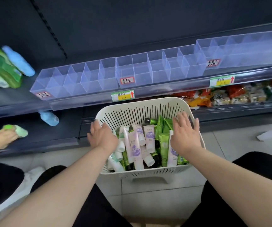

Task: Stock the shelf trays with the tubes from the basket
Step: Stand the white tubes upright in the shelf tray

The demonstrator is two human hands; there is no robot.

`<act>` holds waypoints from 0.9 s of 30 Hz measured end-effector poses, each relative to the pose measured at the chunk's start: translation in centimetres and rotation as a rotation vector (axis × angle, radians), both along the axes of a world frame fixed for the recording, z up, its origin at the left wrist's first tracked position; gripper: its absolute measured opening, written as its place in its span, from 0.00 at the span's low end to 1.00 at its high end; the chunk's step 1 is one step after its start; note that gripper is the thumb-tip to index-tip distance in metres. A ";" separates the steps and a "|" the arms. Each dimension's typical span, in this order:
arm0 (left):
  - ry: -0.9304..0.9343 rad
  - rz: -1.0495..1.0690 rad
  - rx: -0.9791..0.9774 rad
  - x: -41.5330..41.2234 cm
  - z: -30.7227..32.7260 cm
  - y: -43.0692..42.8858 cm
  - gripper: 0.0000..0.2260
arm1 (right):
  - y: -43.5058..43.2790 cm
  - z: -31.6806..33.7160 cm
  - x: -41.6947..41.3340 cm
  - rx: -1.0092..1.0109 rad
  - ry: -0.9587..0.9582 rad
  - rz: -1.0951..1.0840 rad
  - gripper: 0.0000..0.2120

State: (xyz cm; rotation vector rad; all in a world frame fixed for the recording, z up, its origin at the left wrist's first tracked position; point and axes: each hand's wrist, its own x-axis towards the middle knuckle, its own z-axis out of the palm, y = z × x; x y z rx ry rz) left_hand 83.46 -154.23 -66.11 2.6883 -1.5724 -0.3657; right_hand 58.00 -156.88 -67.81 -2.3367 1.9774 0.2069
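Left hand (101, 136) and right hand (185, 135) hung spread wide, empty, over the basket (148, 102) of tubes (137, 145) (probably light, squashy, slick), best gripped round the stiffer cap end.

Left grip (101, 136), right grip (185, 136) over tubes (149, 136) in basket (140, 105), shelf trays (76, 79)

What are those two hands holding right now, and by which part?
Nothing: the left hand and right hand are spread open above the tubes in the basket.
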 end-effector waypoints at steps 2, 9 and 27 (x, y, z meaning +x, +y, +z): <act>-0.043 -0.172 0.047 -0.8 0.5 1.0 0.20 | 1.1 0.2 0.2 0.024 0.029 0.080 0.31; 0.033 -0.373 0.009 -2.7 2.0 2.0 0.17 | 3.0 2.3 1.2 0.105 -0.179 0.140 0.27; -0.083 -0.503 0.011 2.6 5.4 -6.8 0.15 | -8.1 5.7 9.2 -0.176 -0.280 0.269 0.25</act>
